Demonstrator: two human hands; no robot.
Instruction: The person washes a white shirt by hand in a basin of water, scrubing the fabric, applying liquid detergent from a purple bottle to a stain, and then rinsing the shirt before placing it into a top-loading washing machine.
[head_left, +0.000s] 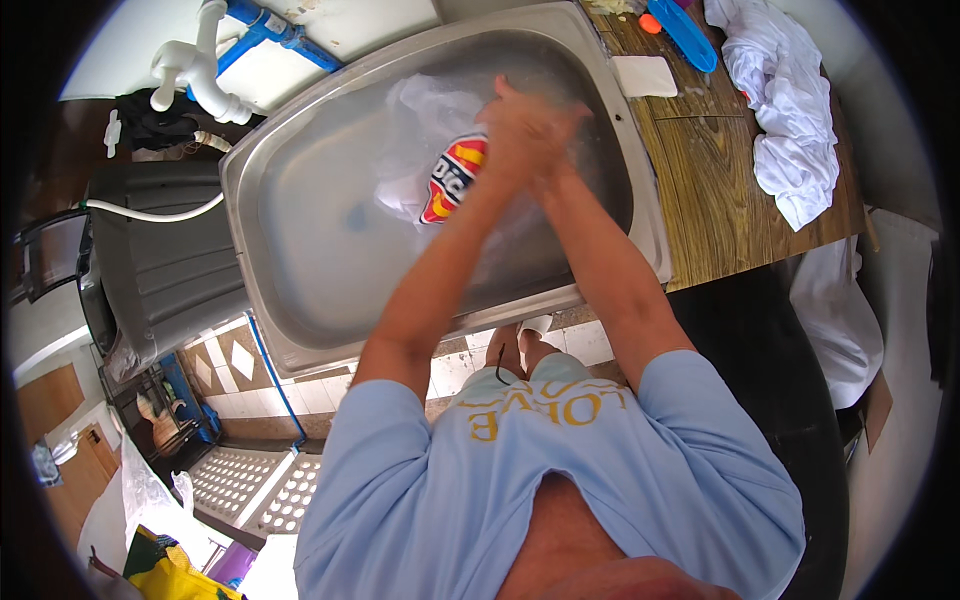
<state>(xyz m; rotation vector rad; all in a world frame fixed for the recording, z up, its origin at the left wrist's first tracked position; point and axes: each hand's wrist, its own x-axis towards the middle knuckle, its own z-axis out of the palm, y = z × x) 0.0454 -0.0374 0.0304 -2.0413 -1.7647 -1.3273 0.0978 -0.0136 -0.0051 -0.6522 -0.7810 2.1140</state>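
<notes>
Over one steel sink (300, 290) | two hands, left hand (510, 135), right hand (545, 140), grip pressed together on one white garment (425, 125) | one white cloth (790, 110) on counter

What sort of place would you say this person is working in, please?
Probably a home laundry or wash area: a steel sink full of water, a white garment being scrubbed by both hands, and more white cloth on the wooden counter.

Bright daylight, hands (525, 135) motion-blurred — fisheye bends edges, dark corners.
</notes>
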